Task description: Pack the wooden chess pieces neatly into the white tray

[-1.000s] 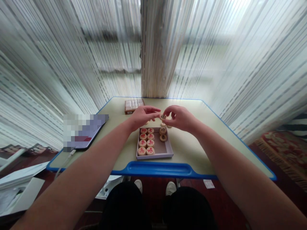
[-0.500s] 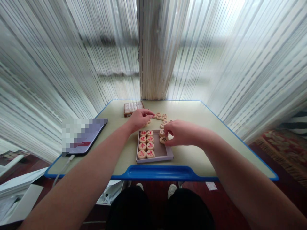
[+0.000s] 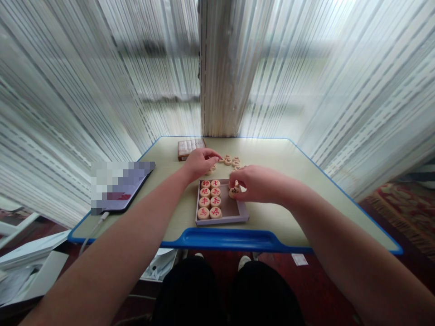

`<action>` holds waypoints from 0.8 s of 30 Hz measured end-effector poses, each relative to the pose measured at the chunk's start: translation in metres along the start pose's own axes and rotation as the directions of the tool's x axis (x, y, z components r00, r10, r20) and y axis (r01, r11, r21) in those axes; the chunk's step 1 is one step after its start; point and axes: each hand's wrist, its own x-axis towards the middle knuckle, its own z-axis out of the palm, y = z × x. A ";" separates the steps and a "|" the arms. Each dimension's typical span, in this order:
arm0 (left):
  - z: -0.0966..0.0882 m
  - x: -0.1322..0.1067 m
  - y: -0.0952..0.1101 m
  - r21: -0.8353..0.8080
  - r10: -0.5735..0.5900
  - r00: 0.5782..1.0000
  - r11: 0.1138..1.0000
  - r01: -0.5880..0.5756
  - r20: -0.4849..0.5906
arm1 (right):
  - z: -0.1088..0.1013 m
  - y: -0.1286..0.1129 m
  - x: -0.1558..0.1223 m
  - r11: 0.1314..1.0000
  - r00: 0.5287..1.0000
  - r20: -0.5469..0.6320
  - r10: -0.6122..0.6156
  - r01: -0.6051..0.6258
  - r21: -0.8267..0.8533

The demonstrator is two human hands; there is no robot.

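In the head view, my right hand [image 3: 249, 181] pinches a round Chinese chess piece [image 3: 234, 193] with a black character at the right side of a shallow box [image 3: 222, 221]. Two columns of pieces with red characters [image 3: 210, 198] fill the box's left side, and its lower right shows bare bottom. Another piece behind the pinched one is mostly covered by my fingers. My left hand [image 3: 201, 162] hovers beyond the box, fingers stretched toward a loose piece [image 3: 221, 160]; whether they touch it is unclear. More loose pieces [image 3: 228, 161] lie between and beyond my hands.
A brown-edged carton [image 3: 191, 148] lies at the far left of the table. A tablet [image 3: 136, 188] with a white cable [image 3: 98, 224] is at the left edge. A blue trough [image 3: 231, 237] runs along the front edge. Striped curtains [image 3: 156, 68] hang behind.
The view has shifted slightly, so the table appears a little higher and to the right. My left thumb has come closer to the index finger; my right hand still pinches the black-character piece.
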 end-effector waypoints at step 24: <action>0.000 0.001 -0.007 0.137 0.032 0.999 0.990 -0.035 0.021 | -0.003 -0.003 0.002 1.000 1.000 0.007 -0.004 0.004 0.008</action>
